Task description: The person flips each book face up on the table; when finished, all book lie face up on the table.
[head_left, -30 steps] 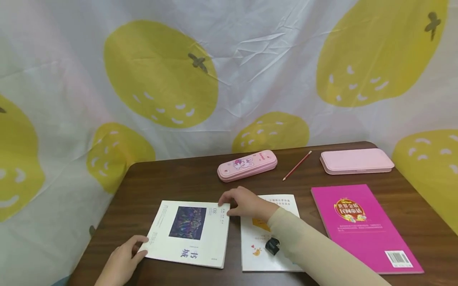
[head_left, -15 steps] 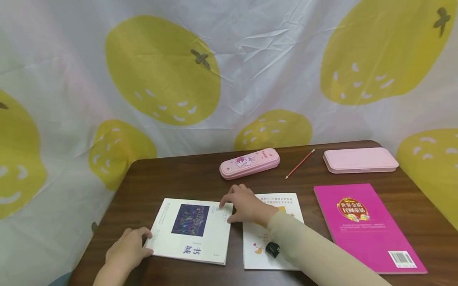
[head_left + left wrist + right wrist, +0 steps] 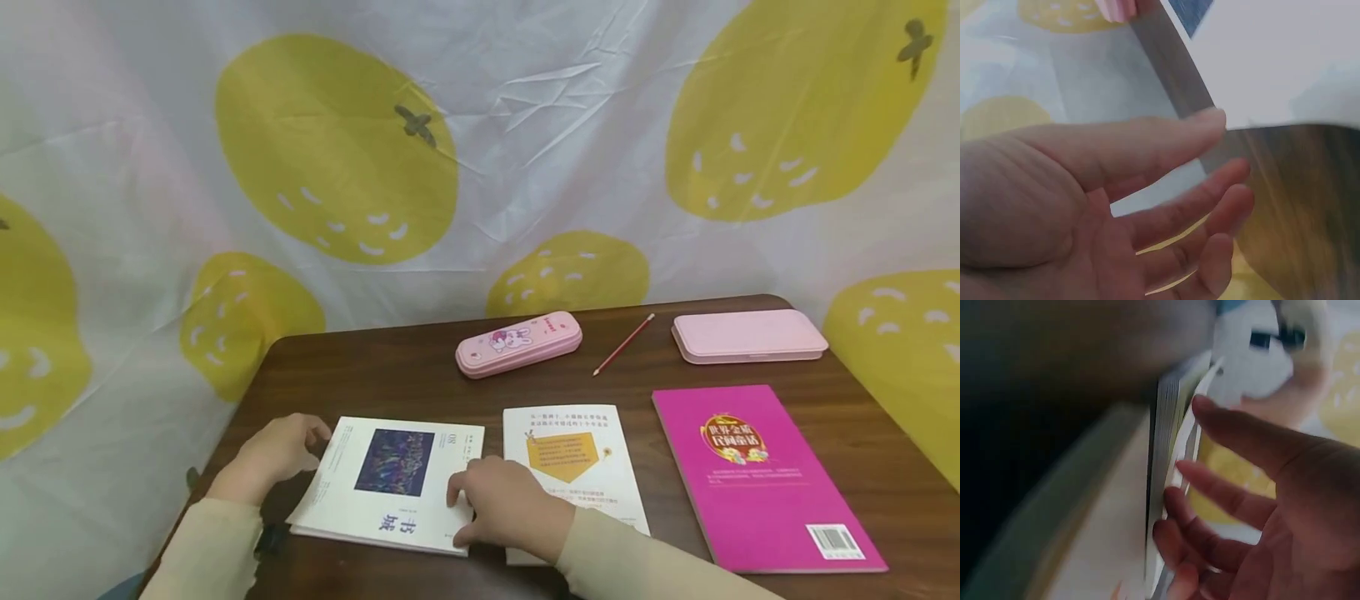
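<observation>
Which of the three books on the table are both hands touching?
The leftmost book, white with a dark blue picture on its cover. The left hand and right hand are at its edges; the others lie untouched.

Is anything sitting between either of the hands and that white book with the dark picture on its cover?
Nothing visible. The right hand rests on the white book at its near right corner, and the left hand is at its far left corner.

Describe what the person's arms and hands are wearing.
Both arms wear long, plain beige sleeves reaching the wrists. The left hand and right hand are bare, with no gloves or rings visible. A small black device sits at the left wrist.
</observation>
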The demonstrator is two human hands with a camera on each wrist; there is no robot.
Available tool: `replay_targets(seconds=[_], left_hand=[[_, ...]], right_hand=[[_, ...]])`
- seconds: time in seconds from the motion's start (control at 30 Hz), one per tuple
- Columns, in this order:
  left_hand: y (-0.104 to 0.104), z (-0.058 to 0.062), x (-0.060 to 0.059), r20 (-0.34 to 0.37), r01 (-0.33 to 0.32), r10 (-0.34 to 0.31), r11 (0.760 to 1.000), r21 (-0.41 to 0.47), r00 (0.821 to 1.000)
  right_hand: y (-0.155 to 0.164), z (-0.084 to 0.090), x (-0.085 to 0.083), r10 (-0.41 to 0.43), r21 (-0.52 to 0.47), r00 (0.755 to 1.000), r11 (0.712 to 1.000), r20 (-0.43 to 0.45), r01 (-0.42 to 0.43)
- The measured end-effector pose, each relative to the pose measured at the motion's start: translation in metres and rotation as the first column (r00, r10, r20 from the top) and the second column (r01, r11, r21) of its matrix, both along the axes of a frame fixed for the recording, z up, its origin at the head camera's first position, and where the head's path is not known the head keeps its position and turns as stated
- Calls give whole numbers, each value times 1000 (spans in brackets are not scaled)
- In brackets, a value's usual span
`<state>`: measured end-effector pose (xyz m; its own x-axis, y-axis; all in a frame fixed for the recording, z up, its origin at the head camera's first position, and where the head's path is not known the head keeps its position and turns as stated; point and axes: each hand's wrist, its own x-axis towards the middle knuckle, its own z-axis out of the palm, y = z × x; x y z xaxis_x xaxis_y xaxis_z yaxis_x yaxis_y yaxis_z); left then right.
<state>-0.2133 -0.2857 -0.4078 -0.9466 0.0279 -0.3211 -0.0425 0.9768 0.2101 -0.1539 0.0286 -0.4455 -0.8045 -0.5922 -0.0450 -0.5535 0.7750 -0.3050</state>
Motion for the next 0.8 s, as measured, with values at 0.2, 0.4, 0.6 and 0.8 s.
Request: replay_targets(seconds=[0.2, 0.4, 0.6, 0.8], left_hand=[[-8, -7, -25, -37, 118, -115, 991, 69, 993], [-10, -31, -40, -185, 293, -258, 936, 197, 948], [-13, -46, -41, -173, 319, -286, 924, 209, 942], [-13, -47, -35, -195, 324, -285, 923, 209, 938]], right_hand=[[-9, 0, 18, -1, 77, 997, 997, -78, 7], [-12, -2, 21, 5, 116, 992, 993, -129, 10], [-12, -4, 19, 29, 120, 991, 993, -127, -13], [-9, -6, 16, 9, 95, 994, 995, -106, 1]])
